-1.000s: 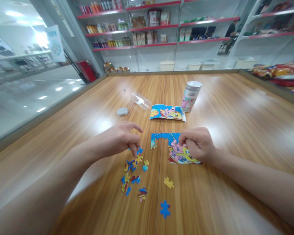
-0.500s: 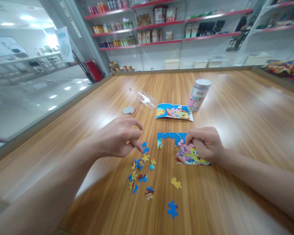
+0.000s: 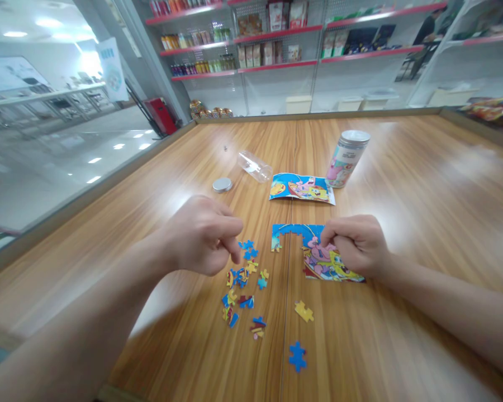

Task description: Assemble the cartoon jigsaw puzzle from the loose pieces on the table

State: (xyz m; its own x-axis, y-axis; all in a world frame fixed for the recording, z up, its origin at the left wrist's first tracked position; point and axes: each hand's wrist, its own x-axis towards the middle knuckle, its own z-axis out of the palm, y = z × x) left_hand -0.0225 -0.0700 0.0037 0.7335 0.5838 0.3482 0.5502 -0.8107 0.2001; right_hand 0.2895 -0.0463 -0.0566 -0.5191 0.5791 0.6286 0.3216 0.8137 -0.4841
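Observation:
My left hand (image 3: 205, 237) hovers over a scatter of loose puzzle pieces (image 3: 243, 293), its fingers curled and pinched down at a blue piece (image 3: 248, 249) at the top of the pile. My right hand (image 3: 356, 245) is curled into a loose fist and rests on the partly built cartoon puzzle (image 3: 314, 254), covering its right side. I cannot make out a piece inside either hand. A yellow piece (image 3: 304, 311) and a blue piece (image 3: 297, 356) lie apart, closer to me.
A printed picture sheet (image 3: 302, 188) lies beyond the puzzle on the wooden table (image 3: 423, 190). Beside it stands a lidded can (image 3: 347, 159). A clear tube (image 3: 255, 166) lies on its side near a round metal lid (image 3: 222, 185). Shelves of goods line the back wall.
My left hand's fingers have curled in and dropped onto the top of the loose pieces. The right hand stays on the puzzle. The camera has shifted slightly left and down.

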